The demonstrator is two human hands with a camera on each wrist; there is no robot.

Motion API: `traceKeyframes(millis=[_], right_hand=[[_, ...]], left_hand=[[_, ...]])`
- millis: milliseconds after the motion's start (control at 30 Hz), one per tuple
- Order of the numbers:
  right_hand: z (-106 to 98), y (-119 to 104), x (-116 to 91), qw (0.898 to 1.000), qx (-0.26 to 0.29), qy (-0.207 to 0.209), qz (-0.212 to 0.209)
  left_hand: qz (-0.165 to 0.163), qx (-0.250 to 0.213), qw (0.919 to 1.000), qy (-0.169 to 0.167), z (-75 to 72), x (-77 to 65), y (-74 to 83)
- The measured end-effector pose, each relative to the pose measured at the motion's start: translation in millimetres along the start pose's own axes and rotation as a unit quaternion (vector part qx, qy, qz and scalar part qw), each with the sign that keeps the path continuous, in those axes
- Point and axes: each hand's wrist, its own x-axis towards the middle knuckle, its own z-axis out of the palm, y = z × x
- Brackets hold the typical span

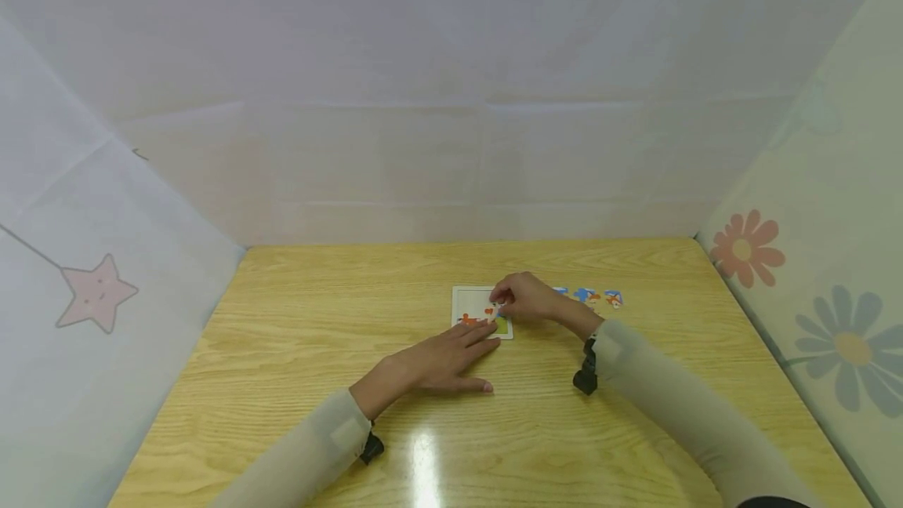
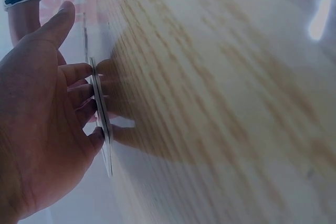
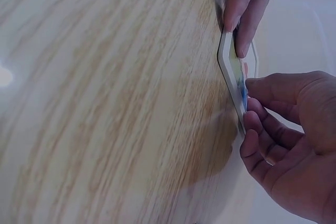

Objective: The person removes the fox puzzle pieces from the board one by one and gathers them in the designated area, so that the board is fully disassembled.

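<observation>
A small white-framed puzzle tray (image 1: 462, 289) lies on the table, with orange, white and green picture pieces (image 1: 469, 321) in its lower part. My left hand (image 1: 447, 359) rests its straight fingers on the tray's near edge and on the pieces there, thumb spread out over the wood. At the tray's right side my right hand (image 1: 529, 296) pinches a puzzle piece with blue on it (image 3: 244, 92) between thumb and fingers, close against the tray. Much of that piece is hidden by the fingers. In the left wrist view, the tray (image 2: 100, 103) appears edge-on under the left fingertips.
Several loose puzzle pieces (image 1: 584, 295) in blue, orange and white lie to the right of the tray, partly behind the right hand. The wooden table (image 1: 317, 320) meets white cloth walls (image 1: 395, 163) at the back and on both sides.
</observation>
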Motion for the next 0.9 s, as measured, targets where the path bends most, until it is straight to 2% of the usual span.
traceKeyframes(millis=[300,533,900], right_hand=[[2.1,2.2,-0.5,1.0,0.013,-0.004,0.005],[2.1,0.9,-0.1,1.0,0.019,0.009,-0.004],[2.3,7.7,-2.4,0.998,0.059,0.006,0.002]], left_hand=[[0.001,-0.007,1.0,-0.002,-0.2,1.1,0.8],[0.002,-0.014,0.9999,0.001,0.4,1.8,-0.4],[0.002,-0.009,1.0,0.0,1.7,1.9,-1.5]])
